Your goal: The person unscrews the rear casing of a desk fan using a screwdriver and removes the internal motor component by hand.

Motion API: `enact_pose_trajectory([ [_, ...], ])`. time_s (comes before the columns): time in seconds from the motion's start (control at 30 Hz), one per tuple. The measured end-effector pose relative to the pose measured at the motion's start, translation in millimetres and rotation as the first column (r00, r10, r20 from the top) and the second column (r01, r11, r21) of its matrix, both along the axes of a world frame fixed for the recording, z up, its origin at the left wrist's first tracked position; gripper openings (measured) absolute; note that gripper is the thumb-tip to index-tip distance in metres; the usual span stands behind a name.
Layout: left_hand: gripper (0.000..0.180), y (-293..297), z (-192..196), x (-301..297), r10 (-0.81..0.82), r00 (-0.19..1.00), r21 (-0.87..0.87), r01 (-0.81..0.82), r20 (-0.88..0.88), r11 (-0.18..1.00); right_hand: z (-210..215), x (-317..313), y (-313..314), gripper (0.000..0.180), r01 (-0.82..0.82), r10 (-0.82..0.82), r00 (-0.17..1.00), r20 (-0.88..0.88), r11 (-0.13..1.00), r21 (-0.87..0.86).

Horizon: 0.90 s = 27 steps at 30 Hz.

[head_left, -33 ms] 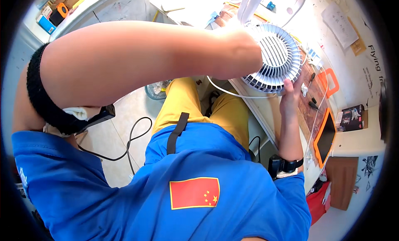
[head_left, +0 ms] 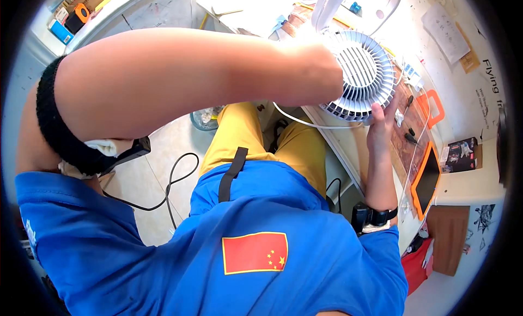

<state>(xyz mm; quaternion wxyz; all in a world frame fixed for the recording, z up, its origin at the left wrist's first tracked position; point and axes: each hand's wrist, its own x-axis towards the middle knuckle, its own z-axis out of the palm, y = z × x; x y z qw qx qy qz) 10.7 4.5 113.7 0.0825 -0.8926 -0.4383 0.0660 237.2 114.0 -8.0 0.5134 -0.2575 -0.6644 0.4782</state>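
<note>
A round white desk fan [head_left: 357,71] with a radial slatted grille and round slatted centre is on the desk's near side at the upper right. My right hand [head_left: 381,125] grips its near right rim, with the thumb on the front edge and the other fingers mostly hidden. My left arm stretches across from the left, and my left hand [head_left: 315,71] is bent against the fan's left side. Glare and the wrist hide its fingers, so I cannot see what they grip. A white cable [head_left: 327,126] runs below the fan.
Right of the fan lie small black-handled tools [head_left: 409,137], an orange-framed dark panel [head_left: 426,180] and an orange handle-shaped piece [head_left: 430,109]. A white power strip [head_left: 412,76] sits behind. A black cable [head_left: 169,188] loops over the floor near a clear bin [head_left: 202,120].
</note>
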Motion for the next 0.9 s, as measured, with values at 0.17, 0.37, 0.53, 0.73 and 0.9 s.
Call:
enact_pose_trajectory([
  [0.17,0.006,7,-12,-7,-0.089,0.996,0.035,0.089,0.008,0.995,3,-1,-1,0.087,0.008,-0.009,1.000,-0.024,1.000,-0.021],
  [0.37,0.010,-2,10,14,0.500,0.846,-0.278,-0.444,0.182,0.852,-2,2,-2,0.088,0.005,-0.005,1.000,-0.012,0.999,-0.041],
  [0.53,0.013,0,18,20,0.525,0.851,-0.332,-0.487,0.031,0.808,-21,9,11,0.086,-0.064,0.046,0.993,-0.108,0.983,-0.172],
  [0.73,0.008,0,1,17,0.362,0.917,-0.150,-0.339,0.170,0.929,-26,13,22,0.066,-0.105,0.072,0.990,-0.123,0.954,-0.282],
  [0.9,0.010,4,-5,22,-0.091,0.941,-0.004,0.095,-0.327,0.996,-28,13,29,0.065,-0.088,0.064,0.993,-0.104,0.962,-0.257],
])
